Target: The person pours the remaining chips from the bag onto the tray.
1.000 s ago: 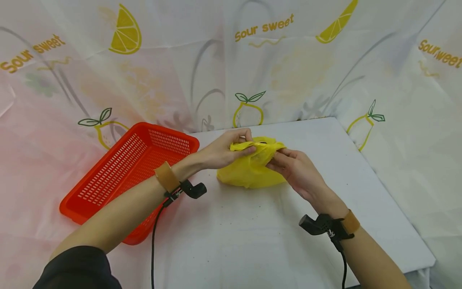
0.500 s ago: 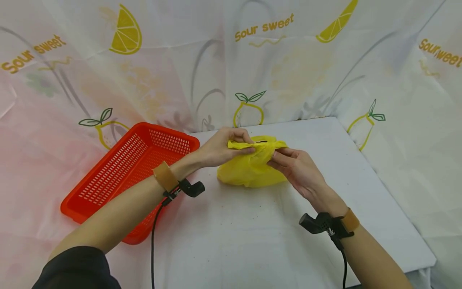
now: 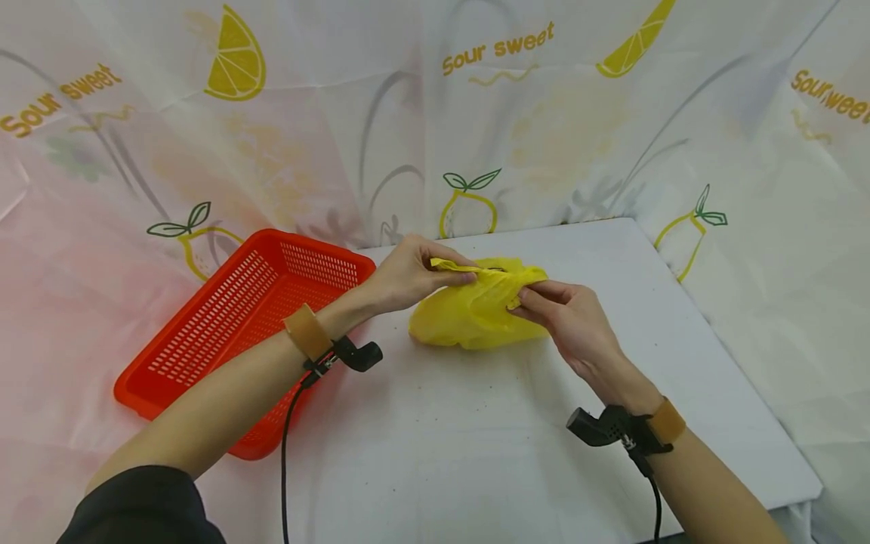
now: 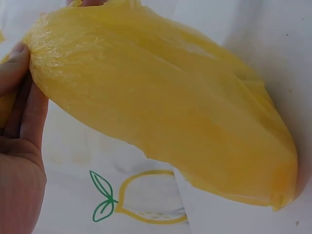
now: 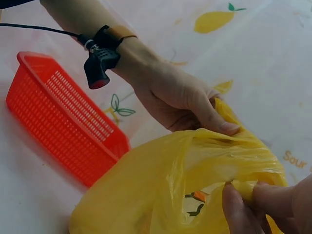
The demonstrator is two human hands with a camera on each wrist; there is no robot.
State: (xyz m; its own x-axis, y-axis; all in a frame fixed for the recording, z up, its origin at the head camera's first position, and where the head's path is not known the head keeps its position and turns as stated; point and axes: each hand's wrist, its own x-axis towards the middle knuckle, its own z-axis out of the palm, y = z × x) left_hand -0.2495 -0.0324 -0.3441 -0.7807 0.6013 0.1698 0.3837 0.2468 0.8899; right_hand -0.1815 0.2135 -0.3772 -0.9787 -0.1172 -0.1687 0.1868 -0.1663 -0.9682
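Note:
A yellow plastic bag sits on the white table, its top gathered between both hands. My left hand pinches the left side of the bag's mouth between thumb and fingers. On the opposite side, my right hand pinches the rim in its fingertips. The right wrist view looks into the partly parted mouth of the bag, where something with orange and dark marks shows inside; its kind cannot be made out. In the left wrist view the bag hangs stretched from the left hand.
A red perforated plastic basket stands on the left, partly under the left forearm. Behind the white table hangs a lemon-print cloth. Each wrist wears a small camera with a cable, such as the left one.
The right hand has shifted slightly right, pulling the bag's rim with it. My left hand has moved a little up and left, and the mouth is stretched wider.

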